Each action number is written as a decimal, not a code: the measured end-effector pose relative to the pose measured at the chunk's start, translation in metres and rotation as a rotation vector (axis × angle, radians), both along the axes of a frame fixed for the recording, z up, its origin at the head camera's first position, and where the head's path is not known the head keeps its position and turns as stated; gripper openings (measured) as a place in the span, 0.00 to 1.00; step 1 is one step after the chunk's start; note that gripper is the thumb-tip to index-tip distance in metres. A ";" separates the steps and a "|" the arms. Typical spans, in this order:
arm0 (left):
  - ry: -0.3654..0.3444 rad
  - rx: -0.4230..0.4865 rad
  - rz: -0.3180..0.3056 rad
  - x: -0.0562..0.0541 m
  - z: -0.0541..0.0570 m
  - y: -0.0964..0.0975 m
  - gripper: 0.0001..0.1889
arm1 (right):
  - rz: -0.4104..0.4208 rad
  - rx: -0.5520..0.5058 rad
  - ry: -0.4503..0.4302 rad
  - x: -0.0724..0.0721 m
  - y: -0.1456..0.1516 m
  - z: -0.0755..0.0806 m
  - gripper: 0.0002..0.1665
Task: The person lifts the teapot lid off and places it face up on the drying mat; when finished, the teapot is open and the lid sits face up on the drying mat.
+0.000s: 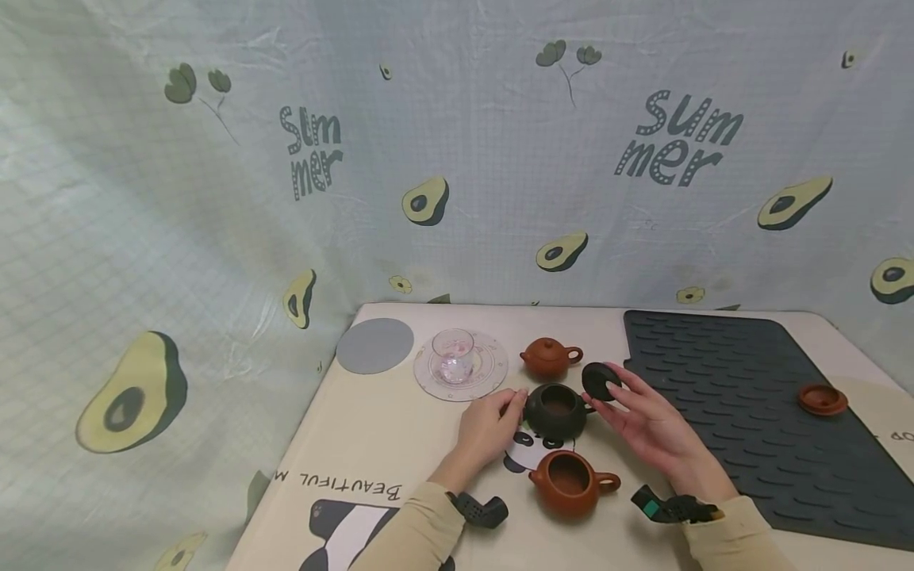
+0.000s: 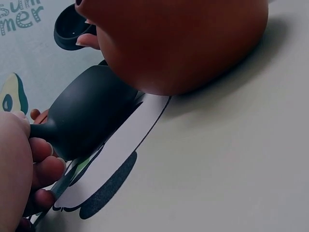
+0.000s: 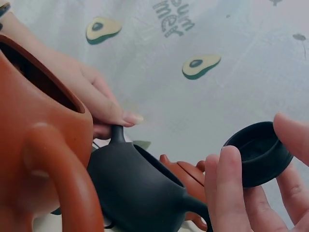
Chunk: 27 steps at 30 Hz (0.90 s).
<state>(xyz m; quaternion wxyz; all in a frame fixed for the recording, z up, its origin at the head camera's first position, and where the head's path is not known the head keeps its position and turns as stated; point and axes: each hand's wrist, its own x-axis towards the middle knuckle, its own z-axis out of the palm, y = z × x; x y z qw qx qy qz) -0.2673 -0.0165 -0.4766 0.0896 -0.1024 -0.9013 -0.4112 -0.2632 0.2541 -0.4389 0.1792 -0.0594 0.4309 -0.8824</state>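
Note:
A black teapot (image 1: 554,426) stands uncovered near the table's middle, over a printed panda face. At its left side my left hand (image 1: 489,432) pinches the spout, clearest in the left wrist view. My right hand (image 1: 655,432) holds a round black lid (image 1: 598,381) by its rim, tilted, to the right of the pot and above its handle. The lid's hollow underside (image 3: 256,145) shows in the right wrist view. Closer to me, between the forearms, sits a reddish-brown teapot (image 1: 569,501), also uncovered, handle to the right.
A small lidded brown teapot (image 1: 547,361) stands behind the black one. Left of it, a clear glass (image 1: 455,357) is on a patterned round mat (image 1: 494,379), beside a grey disc (image 1: 374,346). A reddish-brown lid (image 1: 823,402) lies on the dark ridged mat (image 1: 721,412) at right.

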 end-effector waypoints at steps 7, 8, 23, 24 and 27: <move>-0.002 0.005 -0.003 -0.001 0.001 0.001 0.23 | -0.040 0.100 0.031 0.000 0.000 0.000 0.20; -0.002 0.006 -0.004 -0.001 0.001 0.001 0.24 | -0.045 0.115 0.035 0.000 0.000 0.000 0.17; 0.009 0.004 -0.003 0.000 0.001 0.000 0.24 | -0.078 0.132 0.025 -0.001 0.004 -0.002 0.06; 0.009 0.003 -0.004 0.000 0.001 0.001 0.24 | -0.074 0.124 0.027 -0.001 0.005 -0.002 0.08; 0.006 0.002 -0.004 0.000 0.001 0.001 0.24 | -0.066 0.096 0.024 -0.001 0.007 -0.002 0.11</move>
